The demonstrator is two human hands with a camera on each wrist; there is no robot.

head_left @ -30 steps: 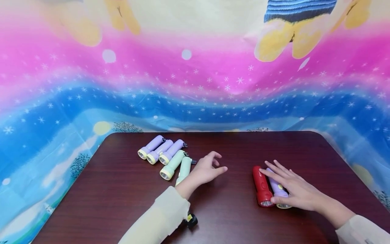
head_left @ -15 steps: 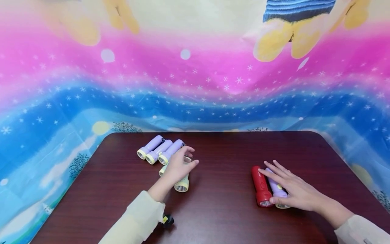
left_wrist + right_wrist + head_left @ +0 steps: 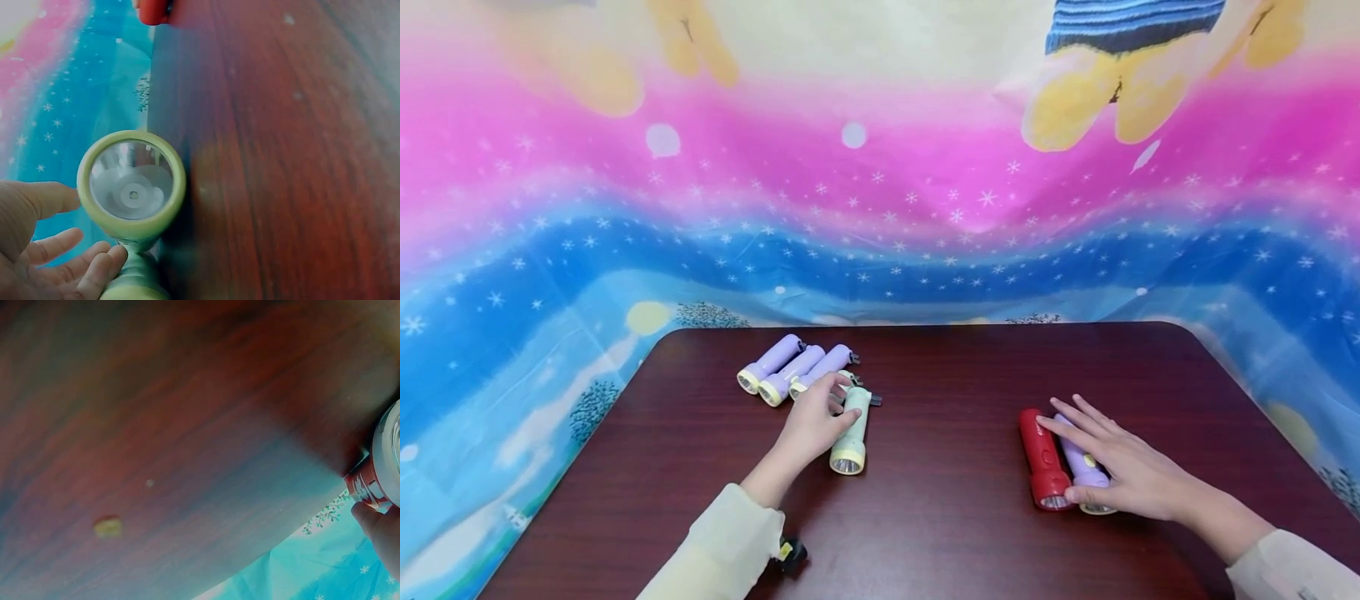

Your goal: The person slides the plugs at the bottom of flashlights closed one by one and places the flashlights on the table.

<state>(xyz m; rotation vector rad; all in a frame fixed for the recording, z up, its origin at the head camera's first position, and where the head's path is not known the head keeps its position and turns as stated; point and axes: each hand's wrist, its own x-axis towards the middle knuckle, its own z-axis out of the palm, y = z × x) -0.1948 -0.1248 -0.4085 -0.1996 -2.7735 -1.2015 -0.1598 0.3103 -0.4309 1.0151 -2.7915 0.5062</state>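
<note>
My left hand (image 3: 808, 427) reaches over two pale green flashlights. Its thumb overlaps the nearer green flashlight (image 3: 850, 437), and its fingers cover most of the other one. From the left wrist, the nearer flashlight's lens (image 3: 132, 181) faces the camera, with the thumb by its yellow rim and loosely bent fingers below. On the right, my right hand (image 3: 1131, 467) rests with spread fingers over a purple flashlight (image 3: 1084, 467). A red flashlight (image 3: 1041, 458) lies alongside, one fingertip at its upper end. The right wrist view catches just a lens (image 3: 390, 453) and the thumb.
Three purple flashlights (image 3: 769, 363) lie side by side just beyond the green ones. The dark brown table (image 3: 940, 517) has a rounded far edge. Behind it hangs a colourful snowflake-patterned cloth (image 3: 880, 208). A small black device (image 3: 792, 555) sits at the left sleeve.
My left hand has moved left from the table's middle, past the flashlights, then slightly lower, uncovering the nearer green flashlight. The right hand stays in place.
</note>
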